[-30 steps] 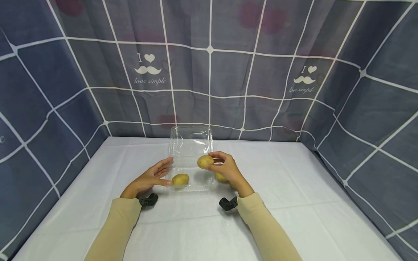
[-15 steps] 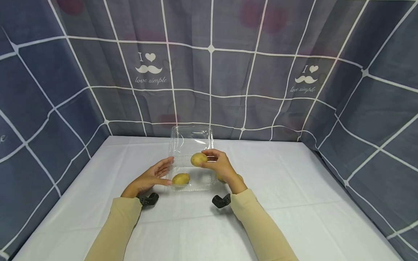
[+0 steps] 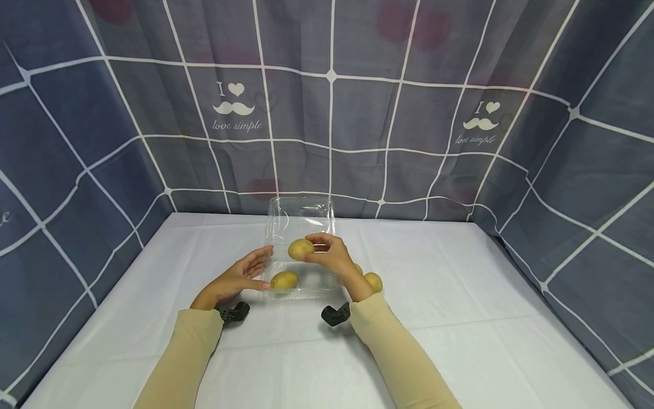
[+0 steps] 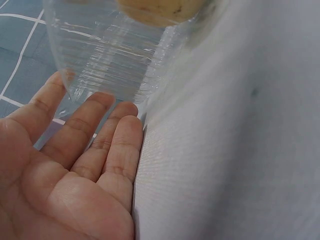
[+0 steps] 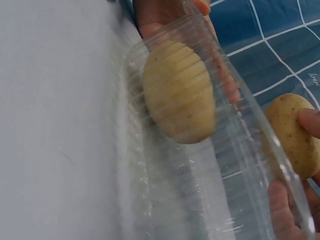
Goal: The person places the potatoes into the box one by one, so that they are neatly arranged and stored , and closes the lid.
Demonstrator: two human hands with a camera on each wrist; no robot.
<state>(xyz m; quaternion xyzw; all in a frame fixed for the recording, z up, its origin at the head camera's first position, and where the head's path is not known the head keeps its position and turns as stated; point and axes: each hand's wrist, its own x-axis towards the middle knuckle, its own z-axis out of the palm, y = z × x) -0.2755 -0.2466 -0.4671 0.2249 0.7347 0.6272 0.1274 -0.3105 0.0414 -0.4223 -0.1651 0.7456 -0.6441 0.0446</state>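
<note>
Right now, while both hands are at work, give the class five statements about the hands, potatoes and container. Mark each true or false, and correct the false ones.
1. The right hand holds a potato. True.
2. The left hand is at the left side of the clear container. True.
3. The container is shut. False: its lid stands open.
4. Three potatoes lie inside the container. False: only one potato lies in it.
5. Right of the container, one more potato shows, and part of another. True.
</note>
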